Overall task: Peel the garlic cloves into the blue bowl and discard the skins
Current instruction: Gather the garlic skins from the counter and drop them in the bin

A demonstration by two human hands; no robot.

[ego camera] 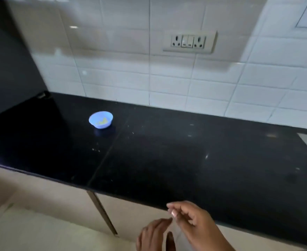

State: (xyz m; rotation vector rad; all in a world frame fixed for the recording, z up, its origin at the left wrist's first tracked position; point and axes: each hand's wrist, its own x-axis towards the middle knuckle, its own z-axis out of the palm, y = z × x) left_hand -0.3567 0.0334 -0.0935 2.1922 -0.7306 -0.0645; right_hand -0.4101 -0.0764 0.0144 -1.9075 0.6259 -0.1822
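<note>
Nearest, at the bottom edge, the left hand (153,234) lies flat with straight fingers, holding nothing. Just beyond it, over the counter's (185,160) near edge, the right hand (194,220) has loosely curled fingers; whether it pinches anything is too blurred to tell. Far left on the black counter stands the blue bowl (100,119) with yellowish garlic cloves (102,121) inside. Behind, a socket panel (189,41) sits on the tiled wall (112,78).
</note>
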